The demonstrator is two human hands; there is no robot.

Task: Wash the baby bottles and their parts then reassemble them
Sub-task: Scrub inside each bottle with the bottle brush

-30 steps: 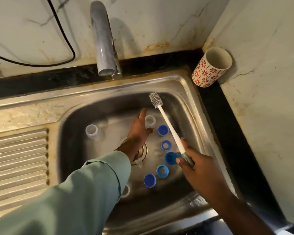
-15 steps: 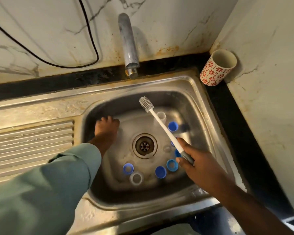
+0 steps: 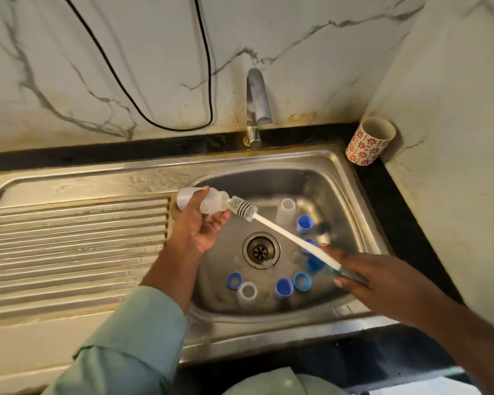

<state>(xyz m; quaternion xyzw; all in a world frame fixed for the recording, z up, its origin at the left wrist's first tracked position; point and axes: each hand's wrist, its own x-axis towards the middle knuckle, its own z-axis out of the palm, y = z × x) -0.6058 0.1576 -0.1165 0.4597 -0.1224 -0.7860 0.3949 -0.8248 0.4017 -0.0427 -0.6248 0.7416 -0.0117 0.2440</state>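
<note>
- Over the left edge of the sink basin [image 3: 351, 178]: left hand [image 3: 196, 223], palm up, fingers curled round a clear baby bottle [image 3: 203, 200] held on its side, mouth turned to the right
- At the bottle's mouth: grey bristle head of a bottle brush [image 3: 243, 208], touching or just entering the opening; which of the two cannot be told
- Brush handle: white, running down and right to the right hand [image 3: 362, 276], which grips its grey end with fingers wrapped round it
- Basin floor, far side: one clear bottle [image 3: 288, 210] standing upright, a blue cap [image 3: 305, 224] just beside it on the right
- Basin floor, near side, in a loose row: blue ring [image 3: 234, 280], clear bottle [image 3: 247, 292] with mouth up, blue cap [image 3: 284, 287], blue ring [image 3: 302, 281]
- Under the brush handle: further blue parts, partly hidden, number uncertain
- Basin centre: round drain [image 3: 261, 250]
- Left of basin: ribbed steel draining board [image 3: 77, 246]
- Back edge: steel tap [image 3: 256, 104], spout over the basin rim
- Right back corner of the black counter: cup with red flower pattern [image 3: 368, 142], leaning against the wall
- Marble wall behind: black cable [image 3: 154, 121] hanging in a loop
- Left forearm: pale green sleeve [image 3: 126, 337]
</note>
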